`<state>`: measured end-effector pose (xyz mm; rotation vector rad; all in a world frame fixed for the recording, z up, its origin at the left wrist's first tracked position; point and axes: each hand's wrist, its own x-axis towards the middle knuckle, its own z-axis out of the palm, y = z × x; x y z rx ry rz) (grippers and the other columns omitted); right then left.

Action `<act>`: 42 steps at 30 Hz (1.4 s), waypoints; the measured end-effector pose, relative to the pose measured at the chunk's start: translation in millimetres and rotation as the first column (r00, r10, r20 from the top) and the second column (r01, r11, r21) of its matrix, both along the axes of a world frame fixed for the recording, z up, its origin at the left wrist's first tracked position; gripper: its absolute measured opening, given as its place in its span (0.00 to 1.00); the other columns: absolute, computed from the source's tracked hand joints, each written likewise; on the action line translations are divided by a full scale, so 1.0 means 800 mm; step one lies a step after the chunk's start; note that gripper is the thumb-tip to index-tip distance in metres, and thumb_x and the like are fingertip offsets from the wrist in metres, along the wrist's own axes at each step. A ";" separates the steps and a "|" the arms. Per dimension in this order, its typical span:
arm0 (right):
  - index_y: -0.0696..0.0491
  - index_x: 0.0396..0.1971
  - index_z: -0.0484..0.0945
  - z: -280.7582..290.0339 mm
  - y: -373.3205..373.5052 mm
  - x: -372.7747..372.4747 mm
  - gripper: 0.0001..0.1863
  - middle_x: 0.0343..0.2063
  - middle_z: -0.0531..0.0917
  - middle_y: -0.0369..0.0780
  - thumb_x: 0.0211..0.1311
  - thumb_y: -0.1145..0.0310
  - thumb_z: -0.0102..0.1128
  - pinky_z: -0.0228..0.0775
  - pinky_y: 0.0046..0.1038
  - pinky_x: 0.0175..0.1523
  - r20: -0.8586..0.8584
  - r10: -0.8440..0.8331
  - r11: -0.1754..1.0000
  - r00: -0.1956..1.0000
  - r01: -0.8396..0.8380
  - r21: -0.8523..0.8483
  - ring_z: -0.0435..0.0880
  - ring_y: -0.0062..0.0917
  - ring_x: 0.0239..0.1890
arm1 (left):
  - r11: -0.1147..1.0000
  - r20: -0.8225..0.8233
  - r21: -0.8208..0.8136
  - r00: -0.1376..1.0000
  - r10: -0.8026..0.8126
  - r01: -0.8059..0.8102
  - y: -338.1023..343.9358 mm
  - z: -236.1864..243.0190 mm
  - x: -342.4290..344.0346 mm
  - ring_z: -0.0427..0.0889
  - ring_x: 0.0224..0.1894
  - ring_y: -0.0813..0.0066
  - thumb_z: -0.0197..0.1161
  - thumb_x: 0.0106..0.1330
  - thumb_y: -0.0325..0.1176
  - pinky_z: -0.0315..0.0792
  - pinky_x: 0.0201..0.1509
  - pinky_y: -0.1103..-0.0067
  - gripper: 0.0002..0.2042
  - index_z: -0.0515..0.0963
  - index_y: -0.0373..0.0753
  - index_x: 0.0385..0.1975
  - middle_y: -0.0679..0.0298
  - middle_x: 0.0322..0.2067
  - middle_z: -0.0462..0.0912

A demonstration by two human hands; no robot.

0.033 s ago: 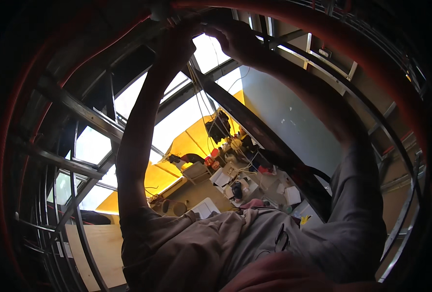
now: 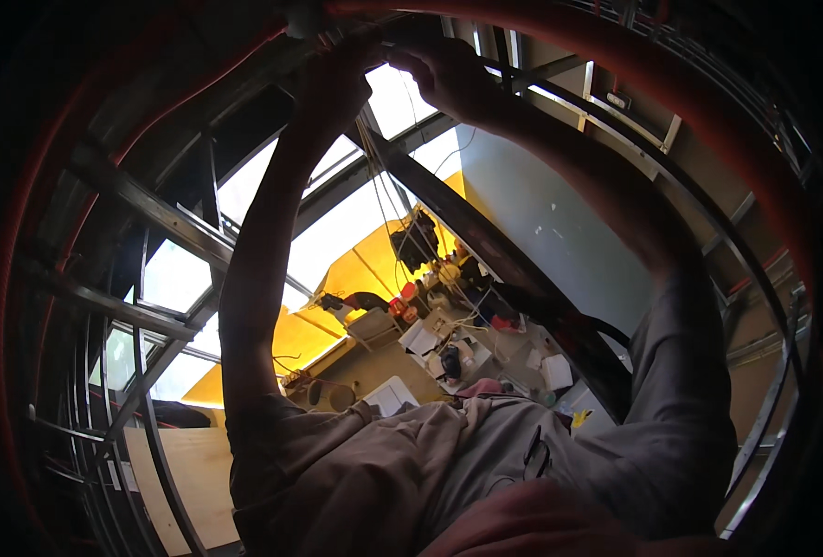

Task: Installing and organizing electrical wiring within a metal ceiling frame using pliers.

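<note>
Both my arms reach up to the top of the view, into shadow among cables and pipes. My left hand [image 2: 342, 74] is closed, its fingers curled beside a dark round fitting [image 2: 304, 19]. Close by on the right, my right hand [image 2: 450, 79] is also closed, fingers bent toward the left hand. What either hand grips is too dark to make out. Several thin cables [image 2: 367, 144] hang down from just below the hands. A red conduit [image 2: 486, 11] runs overhead past them.
A dark beam [image 2: 495, 246] slants down to the right by a grey panel [image 2: 560, 223]. Metal framing [image 2: 166, 223] fills the left. Far below lie a white box [image 2: 557, 372], a white chair-like piece [image 2: 391, 397] and clutter near yellow sheeting [image 2: 305, 339]. A wooden board [image 2: 184, 483] stands lower left.
My left forearm has shifted very slightly to the left. Both hands stay in the same place overhead.
</note>
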<state>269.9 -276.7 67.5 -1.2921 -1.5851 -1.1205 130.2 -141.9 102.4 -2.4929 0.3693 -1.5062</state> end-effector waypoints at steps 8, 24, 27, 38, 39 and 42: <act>0.56 0.50 0.76 0.037 -0.031 -0.038 0.22 0.28 0.80 0.40 0.68 0.53 0.55 0.71 0.25 0.29 -0.811 0.006 0.807 0.585 -0.482 -0.342 0.77 0.19 0.27 | 0.999 -0.135 -0.037 0.991 0.002 -0.007 0.012 0.012 -0.009 0.85 0.38 0.65 0.61 0.64 0.25 0.80 0.42 0.74 0.09 0.81 0.43 0.43 0.60 0.38 0.84; 0.58 0.53 0.73 0.044 -0.048 -0.038 0.17 0.43 0.82 0.47 0.67 0.68 0.56 0.75 0.29 0.50 -0.158 0.065 0.996 0.985 -0.072 -0.043 0.83 0.31 0.43 | 0.827 0.135 0.534 0.983 0.125 -0.179 0.033 0.021 0.007 0.85 0.42 0.71 0.64 0.60 0.23 0.79 0.49 0.73 0.11 0.82 0.43 0.42 0.61 0.41 0.84; 0.57 0.54 0.73 0.040 -0.045 -0.029 0.17 0.45 0.81 0.47 0.68 0.66 0.55 0.73 0.32 0.52 -0.265 0.208 0.973 0.942 -0.228 -0.047 0.82 0.32 0.46 | 0.875 0.118 0.433 0.976 0.181 -0.214 0.019 0.014 0.024 0.84 0.46 0.70 0.67 0.56 0.20 0.77 0.53 0.73 0.12 0.82 0.44 0.39 0.63 0.41 0.84; 0.57 0.54 0.73 0.047 -0.037 -0.040 0.22 0.45 0.82 0.44 0.69 0.58 0.54 0.71 0.35 0.52 -0.433 0.179 0.951 0.883 -0.269 -0.155 0.80 0.31 0.48 | 0.999 0.075 0.031 0.997 -0.017 0.015 -0.010 0.001 0.009 0.86 0.37 0.69 0.63 0.46 0.15 0.81 0.40 0.75 0.21 0.82 0.44 0.41 0.63 0.40 0.86; 0.57 0.54 0.74 0.041 -0.029 -0.027 0.22 0.44 0.83 0.43 0.69 0.57 0.53 0.73 0.32 0.48 -0.387 0.353 0.917 0.852 -0.398 -0.041 0.81 0.29 0.46 | 1.000 0.053 0.001 0.998 -0.022 0.022 -0.009 0.001 0.014 0.86 0.37 0.69 0.63 0.47 0.15 0.81 0.41 0.75 0.21 0.82 0.44 0.41 0.63 0.40 0.86; 0.57 0.53 0.74 0.052 -0.028 -0.030 0.21 0.40 0.83 0.41 0.70 0.56 0.52 0.75 0.25 0.41 -0.693 0.264 0.827 0.671 -0.528 -0.196 0.81 0.24 0.42 | 1.000 0.041 -0.006 0.999 0.010 -0.010 0.004 -0.002 0.013 0.86 0.38 0.69 0.63 0.47 0.16 0.81 0.41 0.76 0.21 0.82 0.44 0.42 0.64 0.40 0.86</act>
